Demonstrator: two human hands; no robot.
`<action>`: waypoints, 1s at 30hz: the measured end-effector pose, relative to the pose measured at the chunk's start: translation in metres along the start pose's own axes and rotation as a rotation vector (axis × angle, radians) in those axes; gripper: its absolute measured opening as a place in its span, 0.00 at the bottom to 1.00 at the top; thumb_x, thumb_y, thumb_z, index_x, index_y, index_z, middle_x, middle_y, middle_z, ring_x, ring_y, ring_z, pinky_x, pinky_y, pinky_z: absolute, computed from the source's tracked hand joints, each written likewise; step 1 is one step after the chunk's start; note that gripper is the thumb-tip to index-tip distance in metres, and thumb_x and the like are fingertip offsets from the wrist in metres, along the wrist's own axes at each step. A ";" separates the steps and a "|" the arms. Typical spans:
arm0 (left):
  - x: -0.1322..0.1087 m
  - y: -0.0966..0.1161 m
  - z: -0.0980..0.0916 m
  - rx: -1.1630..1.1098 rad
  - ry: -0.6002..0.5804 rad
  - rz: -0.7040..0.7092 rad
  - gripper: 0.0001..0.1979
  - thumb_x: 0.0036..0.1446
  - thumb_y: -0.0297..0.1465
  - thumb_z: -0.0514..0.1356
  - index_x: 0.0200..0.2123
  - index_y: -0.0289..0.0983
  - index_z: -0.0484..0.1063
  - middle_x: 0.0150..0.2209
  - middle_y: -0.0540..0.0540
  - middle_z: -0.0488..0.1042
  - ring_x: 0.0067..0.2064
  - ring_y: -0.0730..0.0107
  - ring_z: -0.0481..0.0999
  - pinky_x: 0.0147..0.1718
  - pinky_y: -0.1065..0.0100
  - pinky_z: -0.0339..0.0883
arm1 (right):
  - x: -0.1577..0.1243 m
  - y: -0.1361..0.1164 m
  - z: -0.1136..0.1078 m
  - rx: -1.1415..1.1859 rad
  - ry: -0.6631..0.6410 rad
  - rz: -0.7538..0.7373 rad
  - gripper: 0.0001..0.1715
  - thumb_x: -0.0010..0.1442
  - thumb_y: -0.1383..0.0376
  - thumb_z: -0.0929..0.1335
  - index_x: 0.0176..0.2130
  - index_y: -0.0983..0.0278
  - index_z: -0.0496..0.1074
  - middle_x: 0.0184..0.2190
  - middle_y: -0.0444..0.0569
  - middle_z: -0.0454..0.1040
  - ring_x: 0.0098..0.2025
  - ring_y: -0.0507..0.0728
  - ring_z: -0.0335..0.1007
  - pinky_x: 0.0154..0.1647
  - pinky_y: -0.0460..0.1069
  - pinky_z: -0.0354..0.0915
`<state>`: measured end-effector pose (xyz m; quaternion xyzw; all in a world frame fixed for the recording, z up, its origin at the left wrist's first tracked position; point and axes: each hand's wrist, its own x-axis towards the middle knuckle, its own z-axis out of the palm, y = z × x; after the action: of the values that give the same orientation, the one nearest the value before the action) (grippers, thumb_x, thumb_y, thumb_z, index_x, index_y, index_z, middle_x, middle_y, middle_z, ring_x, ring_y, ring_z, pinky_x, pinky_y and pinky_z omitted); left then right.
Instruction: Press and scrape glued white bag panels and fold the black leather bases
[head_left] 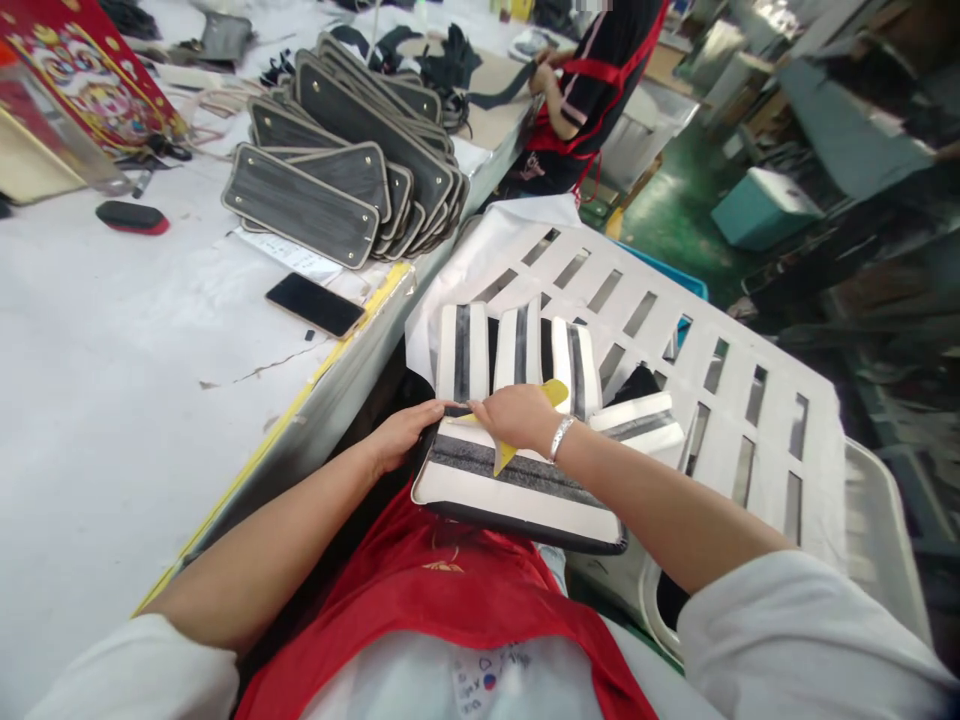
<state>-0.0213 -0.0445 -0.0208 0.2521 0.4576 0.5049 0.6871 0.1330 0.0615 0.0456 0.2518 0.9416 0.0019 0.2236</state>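
A black-and-white panel (pixel 517 500), white with a dark grey band along it and a black edge, lies in front of my red apron. My left hand (pixel 409 437) is closed at its far left corner, fingertips at the edge. Over the panel's far edge, my right hand (pixel 519 415) is closed on a thin yellow piece (pixel 511 457) that sticks out on both sides of the palm; its exact kind is unclear. The two hands' fingertips nearly meet. Just beyond them lie several similar striped pieces (pixel 517 345), with another striped piece (pixel 637 425) to the right.
A white slotted board (pixel 600 260) extends behind the pieces. On the white table (pixel 135 420) at left are a phone (pixel 315 305), stacked dark grey panels (pixel 300 200) and a black-and-red brush-like object (pixel 133 217). Beyond, a co-worker (pixel 570 110) handles a dark strip.
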 end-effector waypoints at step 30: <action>0.004 -0.007 0.013 0.314 0.192 -0.002 0.21 0.47 0.37 0.64 0.44 0.35 0.71 0.33 0.47 0.75 0.34 0.68 0.72 0.35 0.68 0.63 | -0.028 -0.027 0.008 0.092 0.032 0.204 0.28 0.68 0.58 0.51 0.45 0.66 0.73 0.33 0.59 0.76 0.37 0.62 0.74 0.35 0.52 0.66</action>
<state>-0.0062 -0.0417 -0.0218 0.3065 0.5947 0.4483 0.5928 0.1453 0.0238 0.0469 0.3564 0.9135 -0.0148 0.1956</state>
